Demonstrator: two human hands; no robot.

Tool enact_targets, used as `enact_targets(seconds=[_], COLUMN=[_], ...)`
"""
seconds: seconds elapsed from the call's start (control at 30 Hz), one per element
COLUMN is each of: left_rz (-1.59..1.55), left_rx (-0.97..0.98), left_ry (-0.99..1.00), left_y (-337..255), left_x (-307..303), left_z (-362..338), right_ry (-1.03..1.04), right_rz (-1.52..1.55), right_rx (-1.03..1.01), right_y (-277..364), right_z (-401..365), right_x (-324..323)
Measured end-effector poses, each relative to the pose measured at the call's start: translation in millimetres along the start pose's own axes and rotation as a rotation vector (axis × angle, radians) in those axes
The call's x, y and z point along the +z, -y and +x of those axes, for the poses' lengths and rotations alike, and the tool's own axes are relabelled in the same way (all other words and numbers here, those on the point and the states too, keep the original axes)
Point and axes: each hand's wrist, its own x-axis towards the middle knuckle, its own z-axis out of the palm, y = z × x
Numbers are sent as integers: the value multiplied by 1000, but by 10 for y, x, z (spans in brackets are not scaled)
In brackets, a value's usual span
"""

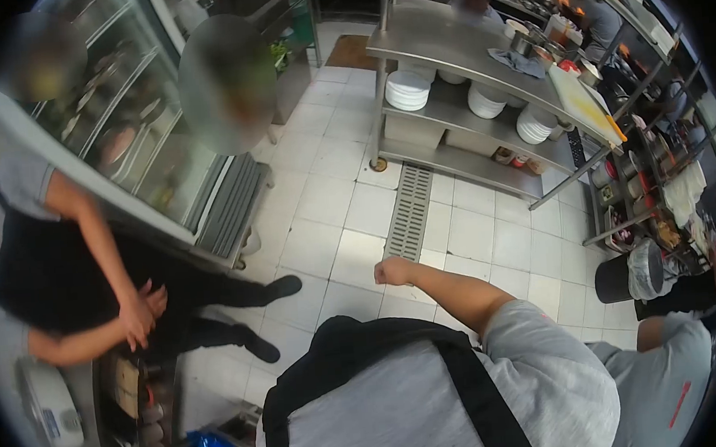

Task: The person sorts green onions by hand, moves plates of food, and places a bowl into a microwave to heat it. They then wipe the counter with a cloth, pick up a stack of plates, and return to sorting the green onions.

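Note:
My right hand [395, 271] is held out in front of my body, above the white tiled floor [348, 199]. Its fingers are curled into a fist, and no object shows in it. Below it in the picture, the hand appears close to the floor drain grate [409, 211], but it does not touch it. My left hand is out of view. A grey shirt [371, 405] and black apron straps [477, 389] cover my chest at the bottom.
At the left stands a co-worker with clasped hands [142, 315], beside a glass-door fridge [116, 91]. A steel table [461, 38] holds stacked plates [407, 90] underneath. A black bin [613, 278] and another person's grey sleeve [668, 376] are at the right. Flames rise behind.

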Motion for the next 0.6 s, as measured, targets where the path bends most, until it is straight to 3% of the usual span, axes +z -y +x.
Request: enact_targets(seconds=[0.13,0.2,0.27,0.33,0.43,0.47,0.5,0.53,0.6], left_rz=[75,110,130,122,71,43,22,-59,-17], left_rx=[-70,-64,-15,68,247,323,407,244,327], left_ry=[59,71,74,52,-12,-37,-64,-44,-18], left_y=[-273,-497,-788,-1152,-1784,-2031,-2145,-3154,-3102], left_x=[-693,-1093,-1558,-2005,-2553,-2696,-2793,-3063,-3173], left_z=[786,1246,1720,2170,2870,3067,3272,2712,3205], right_ry=[-139,-160,-165,-86,-281,-365,-499,-626,-929], right_rz=[82,6,42,-509,-239,-299,-110,82,207], right_rx=[251,310,503,218,584,655,735,812,862], right_y=[-363,-814,-1245,-2210,-2611,-2908,-2943,-2878,-3205], right_z=[520,807,1055,1431,1776,2015,2098,2160,2460], right_x=[-1023,-1392,-1723,-1860,-2672,-2878,-3177,-3472,-3816])
